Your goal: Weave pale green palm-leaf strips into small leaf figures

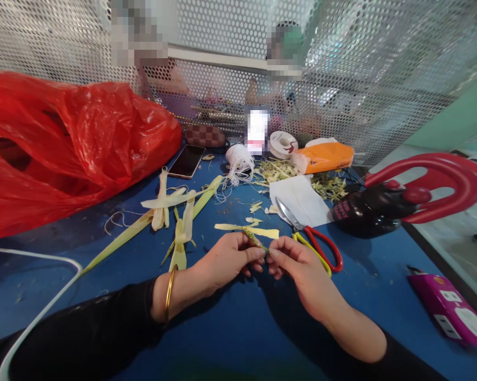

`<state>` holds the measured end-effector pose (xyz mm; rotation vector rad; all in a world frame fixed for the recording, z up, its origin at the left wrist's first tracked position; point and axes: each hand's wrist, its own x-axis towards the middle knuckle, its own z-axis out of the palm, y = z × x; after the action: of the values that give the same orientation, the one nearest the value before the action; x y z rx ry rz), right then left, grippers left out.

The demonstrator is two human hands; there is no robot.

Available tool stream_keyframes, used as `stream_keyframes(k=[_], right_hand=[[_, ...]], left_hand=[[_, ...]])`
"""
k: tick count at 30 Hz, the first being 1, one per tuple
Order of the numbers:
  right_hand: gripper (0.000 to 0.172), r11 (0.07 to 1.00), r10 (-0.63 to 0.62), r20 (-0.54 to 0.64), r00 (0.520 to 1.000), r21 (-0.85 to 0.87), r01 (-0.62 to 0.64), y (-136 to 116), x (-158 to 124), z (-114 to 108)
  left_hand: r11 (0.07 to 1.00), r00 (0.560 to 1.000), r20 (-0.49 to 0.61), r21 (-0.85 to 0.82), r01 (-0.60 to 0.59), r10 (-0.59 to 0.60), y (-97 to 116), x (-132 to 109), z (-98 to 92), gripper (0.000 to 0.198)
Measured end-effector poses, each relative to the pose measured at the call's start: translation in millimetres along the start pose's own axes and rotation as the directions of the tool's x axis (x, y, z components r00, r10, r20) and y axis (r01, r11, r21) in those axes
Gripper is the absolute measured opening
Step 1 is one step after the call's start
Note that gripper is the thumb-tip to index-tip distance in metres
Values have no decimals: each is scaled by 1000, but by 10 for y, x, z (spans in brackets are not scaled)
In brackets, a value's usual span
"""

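My left hand (231,258), with a gold bangle at the wrist, pinches a small green piece (251,235) that looks plaited from leaf strips. My right hand (300,264) has thumb and fingers closed on its near right end. Pale yellow strips stick out to either side behind the fingers, one of them a flat leaf strip (268,232). Just beyond my right hand lie scissors (292,214) with red and yellow handles, their blades partly over a white paper (302,196). Left of my left hand are pale husk-like leaves (181,238) and a long green leaf (119,246).
A red plastic bag (83,148) fills the left side, with a white cable (44,254) in front. Farther back are a phone (187,161), white string (240,159), a ribbon spool (283,144), an orange tissue pack (326,157) and trimmings. Rightward stand a black bottle (365,211) and purple pack (447,304).
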<state>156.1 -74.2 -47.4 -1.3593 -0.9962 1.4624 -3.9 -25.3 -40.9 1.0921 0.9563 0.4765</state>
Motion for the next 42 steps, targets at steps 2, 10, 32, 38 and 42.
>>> stream_keyframes(k=[2,10,32,38,42], right_hand=[[21,993,-39,3,999,-110,39,-10,-4,8],[21,992,9,90,996,-129,3,-7,-24,7],[32,988,135,160,978,51,-144,-8,-14,-19],[29,983,175,141,974,36,-182,-9,-8,-15],[28,985,167,133,977,25,-171,5,-7,-9]], left_hand=[[1000,1000,0,2,-14,14,2,-3,-3,12],[998,999,-25,65,-23,24,-5,-13,11,9],[991,994,77,101,-87,79,14,-7,8,11],[993,994,22,50,-105,104,-4,7,0,8],[993,995,34,75,-96,94,-15,7,7,9]])
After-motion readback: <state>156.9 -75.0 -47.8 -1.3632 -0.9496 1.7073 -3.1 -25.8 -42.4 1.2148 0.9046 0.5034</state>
